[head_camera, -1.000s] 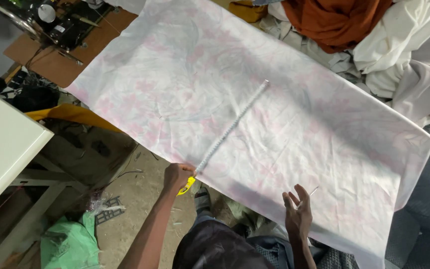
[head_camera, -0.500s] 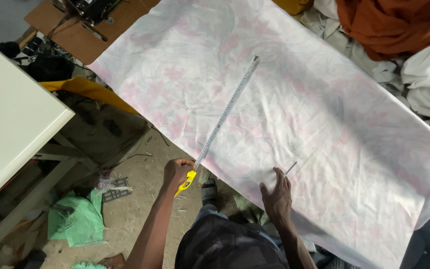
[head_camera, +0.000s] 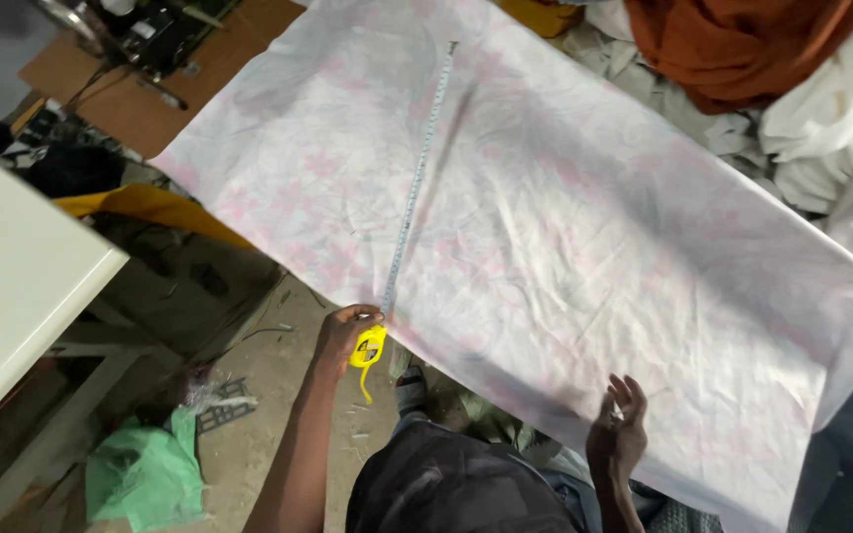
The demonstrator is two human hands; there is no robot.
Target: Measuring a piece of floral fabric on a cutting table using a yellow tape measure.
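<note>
Tape measure (head_camera: 417, 178) now stretches further across the white, pink-patterned cloth (head_camera: 565, 237) than a moment ago, reaching its far edge. Left hand (head_camera: 346, 336) grips the yellow case (head_camera: 368, 347) at the cloth's near edge; right hand (head_camera: 616, 439), fingers loosely spread, rests there too.

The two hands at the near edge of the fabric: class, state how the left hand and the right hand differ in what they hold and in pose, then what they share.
The left hand is closed around a yellow tape measure case, its tape stretched across the pale floral fabric; the right hand holds no tool that shows. The left hand is curled in a grip; the right hand's fingers are spread open. Both sit at the fabric's near edge.
</note>
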